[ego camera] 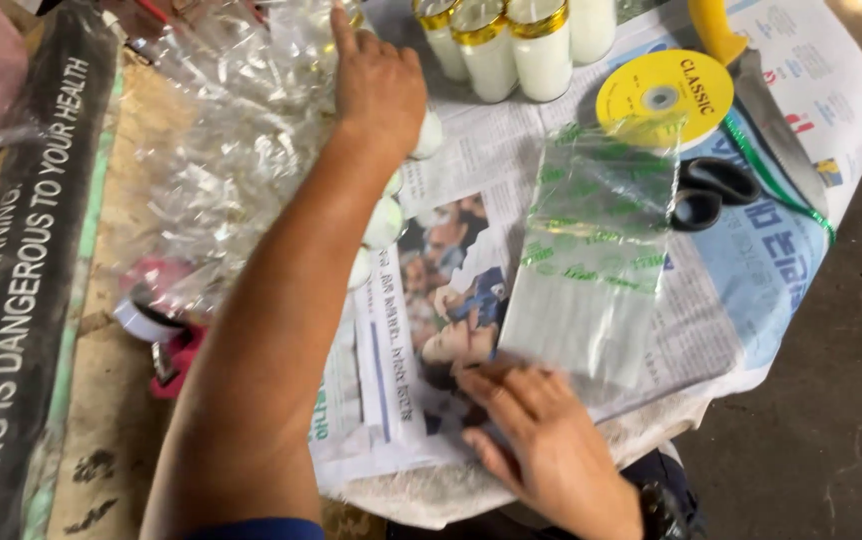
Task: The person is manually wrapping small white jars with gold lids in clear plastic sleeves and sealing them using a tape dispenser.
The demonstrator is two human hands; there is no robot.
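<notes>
**Hands at a newspaper-covered counter: one bag pinned, one pile reached for**

The left hand point(379, 85) is stretched far forward, index finger extended and the other fingers curled, over the edge of a heap of crumpled clear plastic bags point(236, 150). Whether it grips any of them cannot be told; no bag is visibly closed in it. Just beside that wrist lie several small white round candles point(384, 222), partly hidden by the forearm.

The right hand point(541, 440) lies flat and released, fingertips pressing the near edge of a clear plastic bag with green print point(596, 260). This bag lies flat on the newspaper point(751, 270) covering the counter, near the middle of the view, its far end overlapping a yellow disc-shaped spool point(663, 92).

A row of tall white candles in gold-rimmed jars point(511, 45) stands at the far edge. Black-handled scissors point(711, 192) lie just beside the bag's right side. A knife with a yellow handle point(751, 95) lies near the spool. A roll of tape point(141, 318) rests left of the forearm, under the bag heap.
</notes>
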